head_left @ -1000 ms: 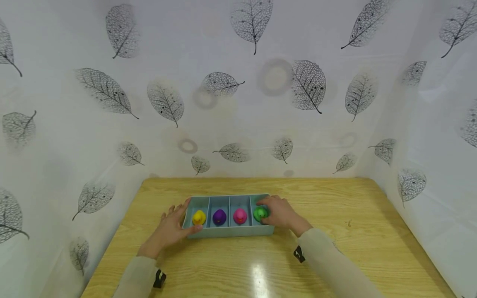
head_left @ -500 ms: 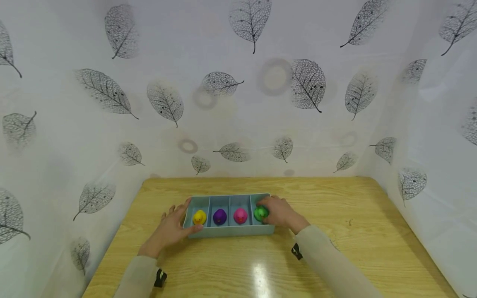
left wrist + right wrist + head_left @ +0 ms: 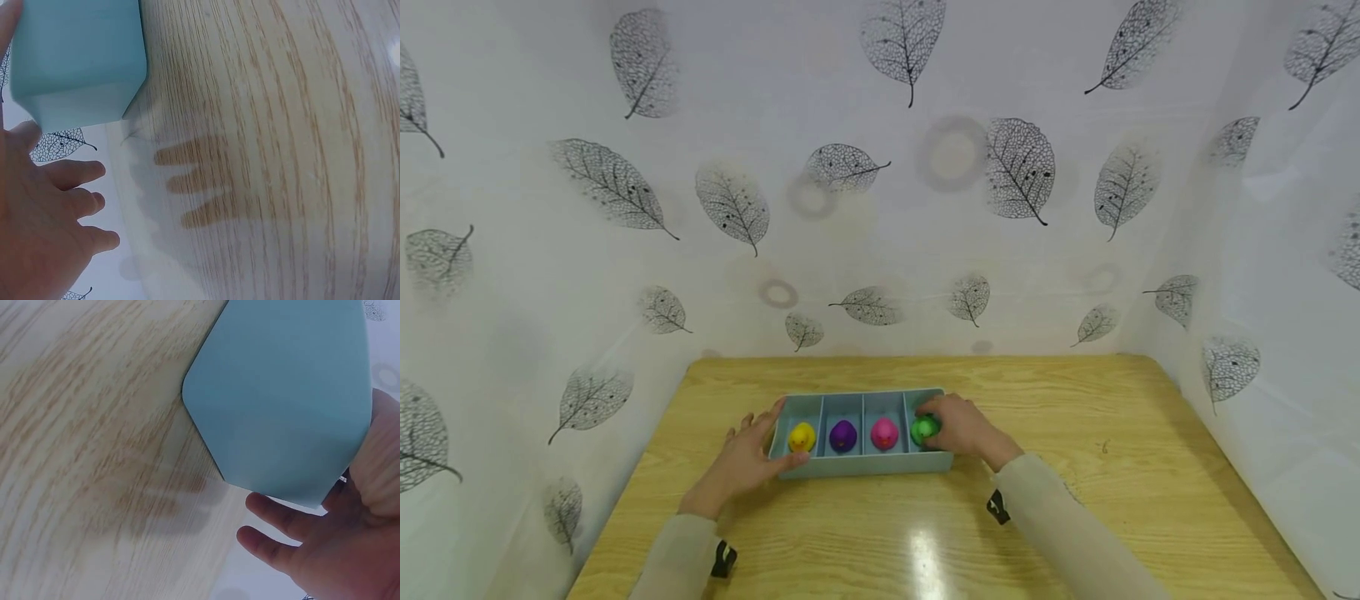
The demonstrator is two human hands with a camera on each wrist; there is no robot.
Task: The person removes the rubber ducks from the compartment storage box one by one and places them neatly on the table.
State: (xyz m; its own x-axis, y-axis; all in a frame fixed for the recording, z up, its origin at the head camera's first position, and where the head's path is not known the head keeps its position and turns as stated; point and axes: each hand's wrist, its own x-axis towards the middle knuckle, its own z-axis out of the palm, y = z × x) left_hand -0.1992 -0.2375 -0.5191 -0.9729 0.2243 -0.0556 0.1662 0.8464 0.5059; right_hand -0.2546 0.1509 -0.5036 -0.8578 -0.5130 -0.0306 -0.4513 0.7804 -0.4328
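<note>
1. I see the left arm (image 3: 676, 558), pale-sleeved, slanting far and right from the near left.
2. I have its hand (image 3: 741, 461) spread, thumb (image 3: 788, 462) well apart from the index finger (image 3: 767, 418).
3. The left wrist view gives me three fingers (image 3: 81, 172), parted.
4. I see the right arm (image 3: 1067, 525) slanting far and left.
5. I read the right hand (image 3: 966, 429) as bent inward, two fingers (image 3: 280, 517) extended.
</note>
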